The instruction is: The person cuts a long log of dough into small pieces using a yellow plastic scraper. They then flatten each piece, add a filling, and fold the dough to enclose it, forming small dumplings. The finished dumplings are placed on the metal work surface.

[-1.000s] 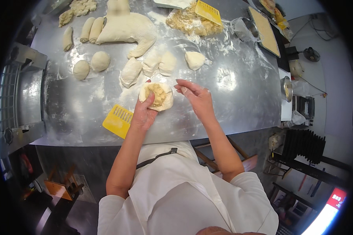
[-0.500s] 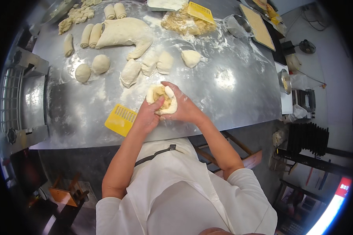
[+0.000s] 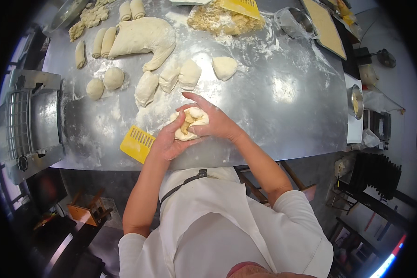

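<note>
A round of white dough (image 3: 198, 121), its rim gathered up around a yellowish crumbly filling (image 3: 188, 122), is held just above the metal table's near side. My left hand (image 3: 167, 142) cups it from the left, thumb at the filling. My right hand (image 3: 221, 124) wraps the right side, its thumb pressing the dough edge inward and its index finger stretched along the far side. The underside of the dough is hidden by my fingers. A yellow slotted scraper (image 3: 137, 144) lies on the table left of my left hand.
Beyond my hands lie several cut dough pieces (image 3: 189, 75), two dough balls (image 3: 113, 78) and a large dough slab (image 3: 143, 37) with rolled dough (image 3: 109, 41) beside it. Farther back is a filling heap (image 3: 217, 21) under another yellow scraper (image 3: 242, 7). A metal machine (image 3: 37, 120) stands left.
The dough rim has been drawn further in over the filling, so the opening is smaller. My left thumb has shifted to the dough's left edge, and my right thumb now presses over the near rim.
</note>
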Available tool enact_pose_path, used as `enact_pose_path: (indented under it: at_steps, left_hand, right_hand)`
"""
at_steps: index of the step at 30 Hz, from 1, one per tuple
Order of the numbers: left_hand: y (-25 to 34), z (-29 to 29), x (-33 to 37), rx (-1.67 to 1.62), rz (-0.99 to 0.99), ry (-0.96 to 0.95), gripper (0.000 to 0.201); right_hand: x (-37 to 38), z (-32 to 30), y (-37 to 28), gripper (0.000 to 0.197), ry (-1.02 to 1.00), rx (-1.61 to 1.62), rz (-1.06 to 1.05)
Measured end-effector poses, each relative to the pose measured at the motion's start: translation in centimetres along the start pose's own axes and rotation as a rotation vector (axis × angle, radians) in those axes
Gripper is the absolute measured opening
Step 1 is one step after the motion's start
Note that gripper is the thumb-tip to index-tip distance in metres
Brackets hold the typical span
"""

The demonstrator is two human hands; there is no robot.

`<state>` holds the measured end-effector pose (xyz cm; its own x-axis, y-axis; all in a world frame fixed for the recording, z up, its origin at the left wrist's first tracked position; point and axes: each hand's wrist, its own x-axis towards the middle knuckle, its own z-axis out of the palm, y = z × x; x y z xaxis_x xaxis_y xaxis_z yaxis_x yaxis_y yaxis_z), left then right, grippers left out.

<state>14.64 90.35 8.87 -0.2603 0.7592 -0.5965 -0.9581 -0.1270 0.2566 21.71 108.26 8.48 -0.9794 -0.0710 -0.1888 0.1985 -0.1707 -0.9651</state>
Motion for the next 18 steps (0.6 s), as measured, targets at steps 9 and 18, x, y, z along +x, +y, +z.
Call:
enact_pose_path:
  at_steps: [9, 18]
  left_hand:
    - [-1.9, 1.0, 4.0, -0.159, 0.15, 0.178, 0.043]
    - [-2.3, -0.2, 3.6, 0.199, 0.129, 0.26, 0.042]
  right_hand:
    - [-0.1, -2.7, 0.6, 0.108, 0.087, -0.525, -0.053]
    - [1.9, -1.8, 2.3, 0.089, -0.04, -0.598, -0.208]
